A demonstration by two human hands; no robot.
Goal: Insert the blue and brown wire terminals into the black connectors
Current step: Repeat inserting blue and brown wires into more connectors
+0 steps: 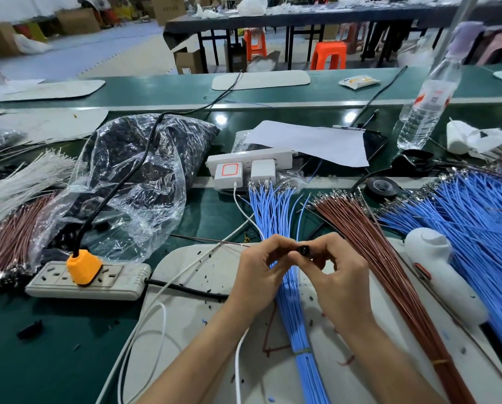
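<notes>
A small black connector point(303, 249) is pinched between the fingertips of my left hand point(261, 269) and my right hand point(341, 275), above a grey mat point(191, 287). Beneath my hands a tied bundle of blue wires point(273, 211) with metal terminals fans out away from me. To its right lies a tied bundle of brown wires point(369, 243). A thin brown wire point(209, 239) runs from the left toward my left hand; I cannot tell whether I hold it. A clear plastic bag of black connectors point(133, 176) sits at left.
A white power strip with an orange plug point(83, 275) lies at left, a second power strip with chargers point(249, 164) beyond the wires. A big blue wire pile point(477, 217), a white handheld tool point(439, 272), a tape roll point(382, 186) and a water bottle point(427, 103) stand at right.
</notes>
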